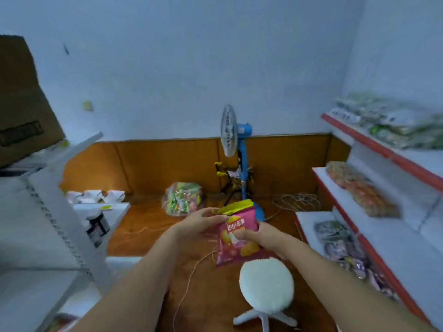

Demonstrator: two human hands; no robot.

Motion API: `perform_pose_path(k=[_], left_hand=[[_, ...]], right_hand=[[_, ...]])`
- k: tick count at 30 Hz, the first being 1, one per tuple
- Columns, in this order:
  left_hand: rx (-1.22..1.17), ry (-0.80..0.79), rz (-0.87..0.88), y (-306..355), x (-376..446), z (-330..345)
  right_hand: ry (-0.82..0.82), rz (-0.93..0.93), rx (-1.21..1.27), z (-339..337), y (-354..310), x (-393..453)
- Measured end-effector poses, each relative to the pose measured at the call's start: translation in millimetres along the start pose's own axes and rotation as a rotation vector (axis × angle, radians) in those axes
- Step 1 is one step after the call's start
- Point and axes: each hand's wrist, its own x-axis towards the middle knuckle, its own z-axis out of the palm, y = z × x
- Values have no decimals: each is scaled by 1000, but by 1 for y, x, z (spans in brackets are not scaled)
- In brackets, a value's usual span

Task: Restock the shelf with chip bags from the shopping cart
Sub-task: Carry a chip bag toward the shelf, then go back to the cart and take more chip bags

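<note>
Head view — forward, downward, close.

- Pink chip bag (236, 238): one.
- Yellow chip bag (236, 207): one, behind the pink.
- Hands: two.
- Stool (266, 281): one.
- Standing fan (233, 133): one.
- Red-edged shelf tiers (383, 149): three visible.

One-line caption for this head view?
Both hands, left hand and right hand, hold a pink chip bag above a white stool.

The yellow packet (236, 206) sits mostly hidden behind the pink Lay's chip bag (236, 238). Blur smears the white red-edged shelf's (383, 149) packaged goods; the brown cardboard box (21, 97) is cropped leftward.
</note>
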Motion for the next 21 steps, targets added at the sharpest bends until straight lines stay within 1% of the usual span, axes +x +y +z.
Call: perform_pose_path(k=[2,4,5,7,11,14,17,19,21], left_hand=[[-50,-87,23,17,13,39],[-60,-196,22,25,26,81],[-44,-229,34,28,32,101],[11,-290,55,25,53,138],[35,-383,74,36,51,213],[61,-488,96,37,63,269],[97,-587,122,31,95,338],[162,-589,142,26,117,388],[278,-582,177,18,146,440]], right_hand=[[190,-16,162,-21,4,-26],[384,-62,255,-37,15,-46],[463,-82,289,-43,22,-55],[580,-64,337,-53,42,-70],[722,39,494,-76,85,-107],[842,133,490,-106,129,-133],[968,209,509,-140,163,-166],[1032,252,534,-170,197,-182],[1080,282,572,-205,245,-192]])
